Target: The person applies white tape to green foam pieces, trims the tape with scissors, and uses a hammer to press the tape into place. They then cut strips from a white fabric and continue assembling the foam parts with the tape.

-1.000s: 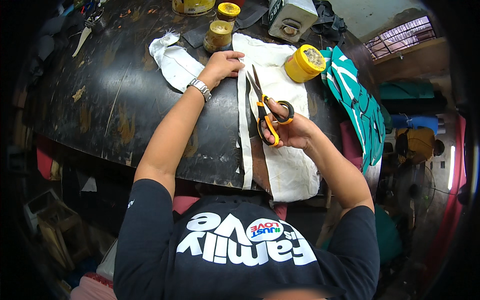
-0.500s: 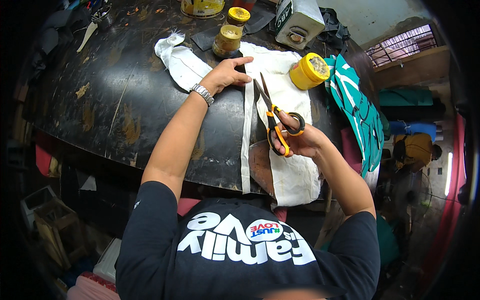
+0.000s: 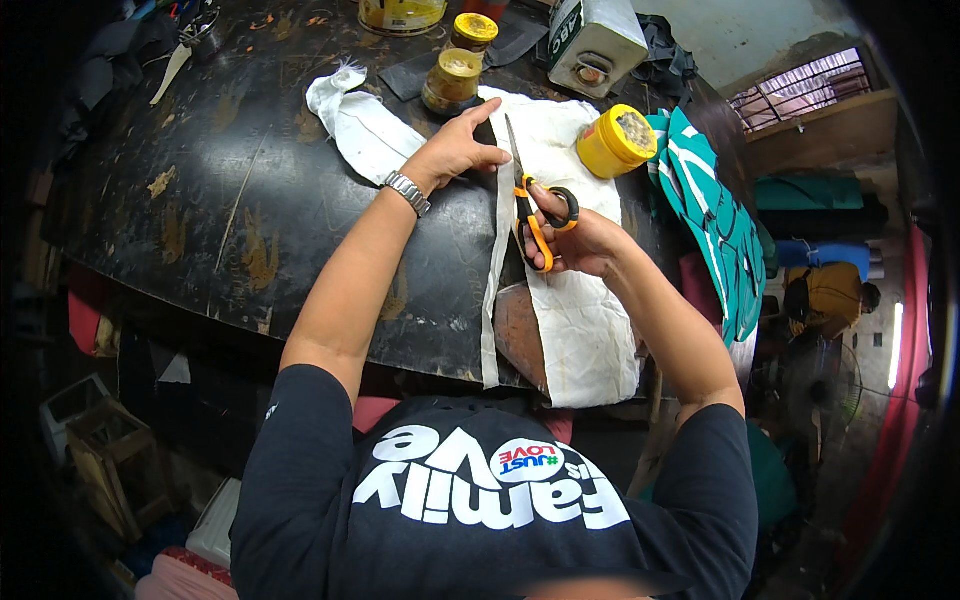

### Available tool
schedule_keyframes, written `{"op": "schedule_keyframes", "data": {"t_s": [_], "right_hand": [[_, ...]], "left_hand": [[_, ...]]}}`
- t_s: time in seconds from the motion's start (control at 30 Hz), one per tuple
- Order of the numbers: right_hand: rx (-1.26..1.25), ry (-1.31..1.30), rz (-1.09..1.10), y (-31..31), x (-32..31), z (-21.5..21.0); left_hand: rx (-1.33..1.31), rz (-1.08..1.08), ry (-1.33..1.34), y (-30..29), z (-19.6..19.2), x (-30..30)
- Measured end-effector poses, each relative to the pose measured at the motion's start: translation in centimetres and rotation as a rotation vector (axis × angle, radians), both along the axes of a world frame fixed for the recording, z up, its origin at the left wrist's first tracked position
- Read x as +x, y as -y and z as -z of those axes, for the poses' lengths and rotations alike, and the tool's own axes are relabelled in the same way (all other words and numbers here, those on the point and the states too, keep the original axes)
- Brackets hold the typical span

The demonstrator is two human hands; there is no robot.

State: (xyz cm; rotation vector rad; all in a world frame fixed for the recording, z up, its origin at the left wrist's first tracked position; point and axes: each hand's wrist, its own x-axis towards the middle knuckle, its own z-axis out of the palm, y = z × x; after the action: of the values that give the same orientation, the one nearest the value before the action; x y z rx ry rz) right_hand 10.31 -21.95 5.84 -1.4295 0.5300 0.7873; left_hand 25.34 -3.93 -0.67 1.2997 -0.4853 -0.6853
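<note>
A length of white cloth (image 3: 585, 345) lies on the dark table, slit lengthwise from its near edge, with a narrow strip (image 3: 492, 300) along its left side. My right hand (image 3: 580, 240) grips scissors (image 3: 522, 185) with orange and black handles. Their blades are nearly together at the far end of the slit, pointing away from me. Spread across the cloth's left edge, my left hand (image 3: 455, 152) rests beside the blades, thumb and forefinger apart. A brown patch (image 3: 520, 330) shows in the gap between strip and cloth.
A yellow jar (image 3: 617, 142) stands on the cloth's right part. Beyond my left hand are a glue-stained jar (image 3: 453, 82), another yellow-lidded jar (image 3: 475, 32) and a metal can (image 3: 597, 50). A white scrap (image 3: 365, 125) lies left, green-and-white fabric (image 3: 705, 215) right.
My right hand has moved the scissors farther away and to the left, along the cloth. Their blades, spread before, have come together. My left hand has barely shifted.
</note>
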Motion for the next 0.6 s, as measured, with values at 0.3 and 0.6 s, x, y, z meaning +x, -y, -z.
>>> {"op": "schedule_keyframes", "data": {"t_s": [0.3,0.6], "right_hand": [[0.095,0.024,0.156,-1.0,0.1,0.9],[0.063,0.097,0.079,-0.7,0.3,0.9]], "left_hand": [[0.036,-0.050,0.077,0.2,0.8,0.2],[0.142,-0.072,0.072,0.4,1.1,0.9]]}}
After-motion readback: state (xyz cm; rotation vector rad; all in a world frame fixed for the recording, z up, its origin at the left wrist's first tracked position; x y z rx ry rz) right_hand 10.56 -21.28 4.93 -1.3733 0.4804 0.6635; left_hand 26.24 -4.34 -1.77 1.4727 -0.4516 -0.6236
